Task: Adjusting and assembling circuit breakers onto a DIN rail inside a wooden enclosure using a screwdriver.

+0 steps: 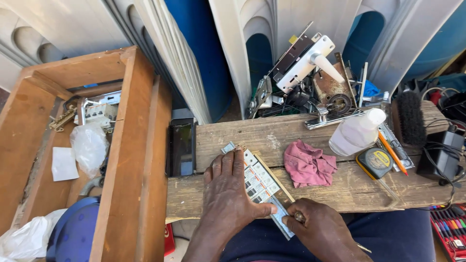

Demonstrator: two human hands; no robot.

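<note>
Left hand (228, 194): flat, palm down, fingers spread and extended, pressing on a long strip of small white-and-grey labelled pieces (259, 187) lying diagonally on the tabletop (310, 199); thumb tip touching the strip's lower end. Nothing gripped.

Right hand (320, 230): closed around a small brownish tool (299, 217), tip set at the lower end of the strip near the tabletop's front edge; kind of tool not discernible. Thin wooden slat (274, 177) lying along the strip's right side, touching it.

Just right of the strip: crumpled pink rag (308, 165). Further right: yellow-and-black tape measure (376, 162), orange pencil (392, 153), clear plastic bottle with white cap (357, 133) on its side. Far right end: black brush (411, 119), black power adapter with cables (441, 155). Behind the tabletop: heap of metal door locks with a white lever handle (310, 60). Dark phone (181, 148) at the tabletop's left end, screen up.

Left of tabletop: open wooden box (131, 145) containing metal hardware, a plastic bag and white paper. Lower right corner: red case of coloured tools (449, 228).
</note>
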